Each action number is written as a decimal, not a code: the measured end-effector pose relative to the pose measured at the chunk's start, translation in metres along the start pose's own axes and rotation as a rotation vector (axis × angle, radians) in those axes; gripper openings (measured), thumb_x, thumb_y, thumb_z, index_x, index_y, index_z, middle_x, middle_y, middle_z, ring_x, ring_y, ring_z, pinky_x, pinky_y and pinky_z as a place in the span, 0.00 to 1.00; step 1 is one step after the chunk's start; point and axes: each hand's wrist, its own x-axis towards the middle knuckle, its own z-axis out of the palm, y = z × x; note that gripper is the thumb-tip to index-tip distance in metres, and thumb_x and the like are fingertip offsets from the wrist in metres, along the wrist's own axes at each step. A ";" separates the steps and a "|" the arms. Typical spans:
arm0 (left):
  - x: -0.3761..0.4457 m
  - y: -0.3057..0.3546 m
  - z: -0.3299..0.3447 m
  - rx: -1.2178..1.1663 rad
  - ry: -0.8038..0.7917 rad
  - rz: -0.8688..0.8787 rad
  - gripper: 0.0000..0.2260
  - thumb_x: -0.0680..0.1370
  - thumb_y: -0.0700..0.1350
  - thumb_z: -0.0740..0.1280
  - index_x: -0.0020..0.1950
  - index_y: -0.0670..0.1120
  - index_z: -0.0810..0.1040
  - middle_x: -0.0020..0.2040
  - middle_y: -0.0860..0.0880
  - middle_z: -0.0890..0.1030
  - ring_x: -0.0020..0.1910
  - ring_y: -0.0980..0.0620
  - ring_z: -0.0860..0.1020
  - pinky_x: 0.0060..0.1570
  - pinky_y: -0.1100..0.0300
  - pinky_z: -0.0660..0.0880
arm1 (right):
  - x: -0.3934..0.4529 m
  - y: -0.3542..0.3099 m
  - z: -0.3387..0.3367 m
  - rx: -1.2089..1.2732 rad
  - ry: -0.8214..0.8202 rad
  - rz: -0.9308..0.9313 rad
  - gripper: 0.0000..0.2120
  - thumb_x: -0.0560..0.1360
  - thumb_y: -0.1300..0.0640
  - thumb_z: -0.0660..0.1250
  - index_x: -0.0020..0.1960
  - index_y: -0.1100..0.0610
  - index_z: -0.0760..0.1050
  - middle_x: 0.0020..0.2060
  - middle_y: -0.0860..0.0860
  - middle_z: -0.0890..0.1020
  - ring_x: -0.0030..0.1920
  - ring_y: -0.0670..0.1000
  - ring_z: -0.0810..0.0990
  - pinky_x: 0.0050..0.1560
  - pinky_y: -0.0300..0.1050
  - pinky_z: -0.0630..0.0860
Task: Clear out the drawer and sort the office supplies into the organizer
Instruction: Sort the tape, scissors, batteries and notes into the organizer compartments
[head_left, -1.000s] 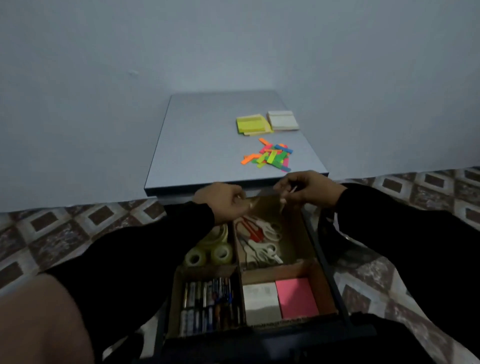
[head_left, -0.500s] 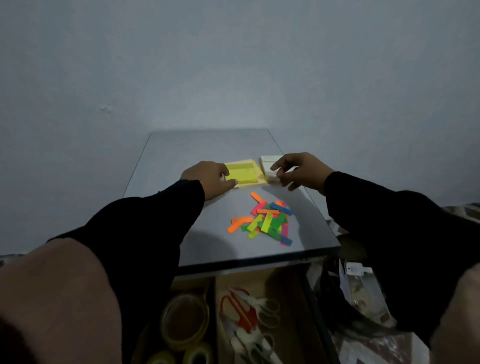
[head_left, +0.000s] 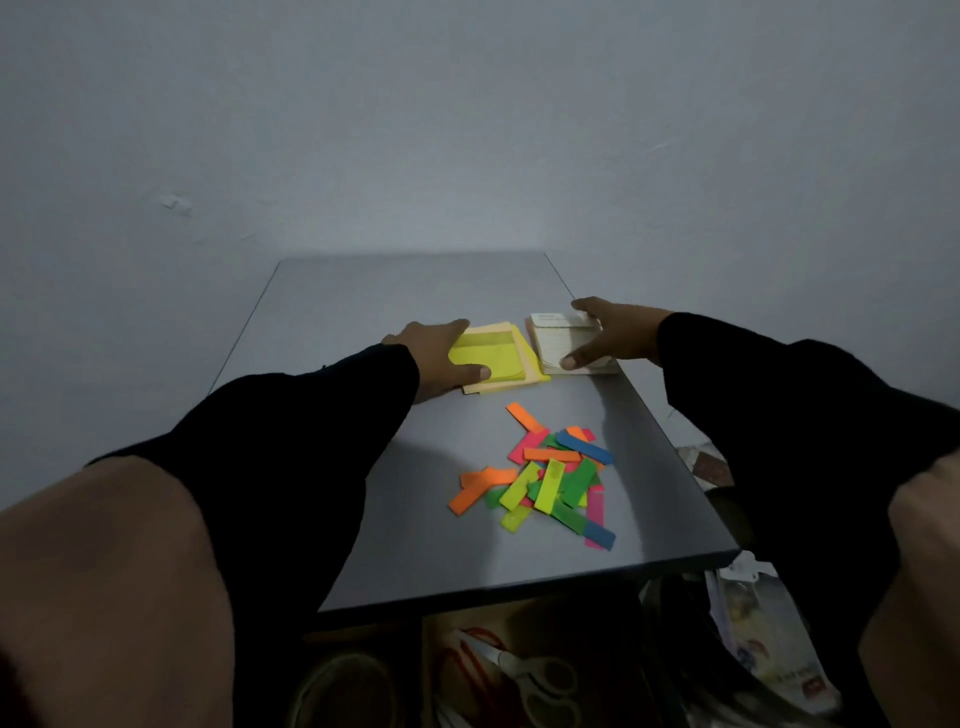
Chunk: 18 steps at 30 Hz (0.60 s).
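Note:
On the grey table (head_left: 363, 322) lie a yellow sticky-note stack (head_left: 493, 358) and a white note stack (head_left: 558, 338), side by side at the far right. My left hand (head_left: 436, 358) grips the yellow stack from its left side, thumb on the near edge. My right hand (head_left: 608, 332) grips the white stack from the right, fingers at the far edge and thumb at the near edge. A loose pile of coloured sticky tabs (head_left: 545, 478) lies nearer on the table. Below the table's front edge, the open drawer's cardboard organizer (head_left: 566, 623) shows scissors (head_left: 519, 670) and a tape roll (head_left: 348, 691).
A wall stands right behind the table. Plastic bags with packaged items (head_left: 763, 639) lie on the floor at the right of the drawer. The left half of the table top bears nothing.
Both hands rose from the drawer to the table's far end and reached the two note stacks. They now grip them, and the view has tilted up from the drawer.

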 end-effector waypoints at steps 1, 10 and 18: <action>0.001 0.001 -0.002 -0.008 -0.001 0.013 0.35 0.75 0.61 0.64 0.76 0.50 0.56 0.69 0.42 0.70 0.67 0.42 0.68 0.65 0.53 0.67 | 0.002 -0.001 -0.001 -0.006 -0.023 0.006 0.45 0.69 0.53 0.74 0.76 0.54 0.49 0.75 0.55 0.57 0.73 0.57 0.58 0.72 0.49 0.56; -0.008 0.004 -0.013 -0.207 0.073 -0.071 0.33 0.64 0.52 0.78 0.65 0.48 0.69 0.62 0.41 0.68 0.57 0.42 0.74 0.51 0.55 0.72 | 0.005 0.003 -0.006 -0.100 -0.007 0.024 0.55 0.63 0.46 0.77 0.76 0.51 0.43 0.73 0.56 0.60 0.72 0.57 0.60 0.72 0.56 0.58; -0.026 0.004 -0.018 -0.517 0.079 -0.090 0.24 0.67 0.36 0.76 0.56 0.51 0.69 0.48 0.42 0.75 0.25 0.46 0.75 0.23 0.59 0.74 | -0.002 -0.007 -0.003 -0.175 -0.047 0.040 0.57 0.62 0.46 0.78 0.76 0.51 0.43 0.75 0.55 0.56 0.73 0.59 0.57 0.72 0.53 0.57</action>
